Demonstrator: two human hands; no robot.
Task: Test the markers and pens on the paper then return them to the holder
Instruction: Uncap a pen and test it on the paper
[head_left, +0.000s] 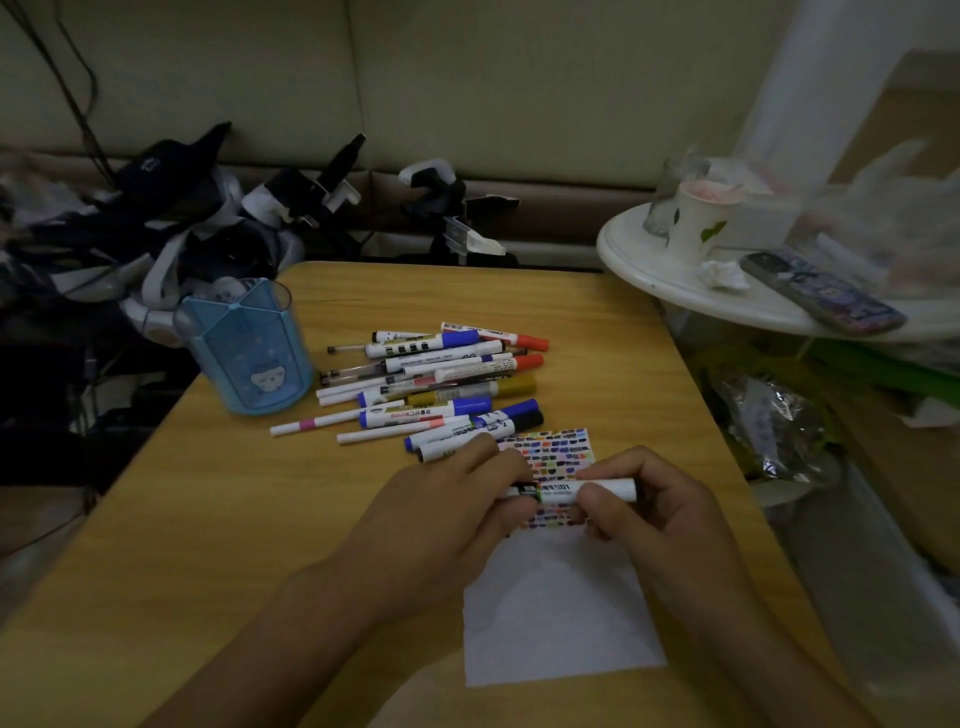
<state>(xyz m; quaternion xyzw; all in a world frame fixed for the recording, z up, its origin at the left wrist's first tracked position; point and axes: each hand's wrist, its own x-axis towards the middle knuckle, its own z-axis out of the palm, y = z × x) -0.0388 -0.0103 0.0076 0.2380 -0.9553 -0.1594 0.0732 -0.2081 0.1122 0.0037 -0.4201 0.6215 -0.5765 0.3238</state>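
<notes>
- Marker lies crosswise above the paper, near the worktop's front edge.
- Left hand pinches its dark cap end; right hand grips the white barrel.
- Holder stands at the back-left, nearer the left hand.

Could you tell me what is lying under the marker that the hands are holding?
Under the marker, gripped by the left hand and the right hand, lies the white paper, with rows of coloured test strokes. The hands and marker cover part of those strokes.
</notes>
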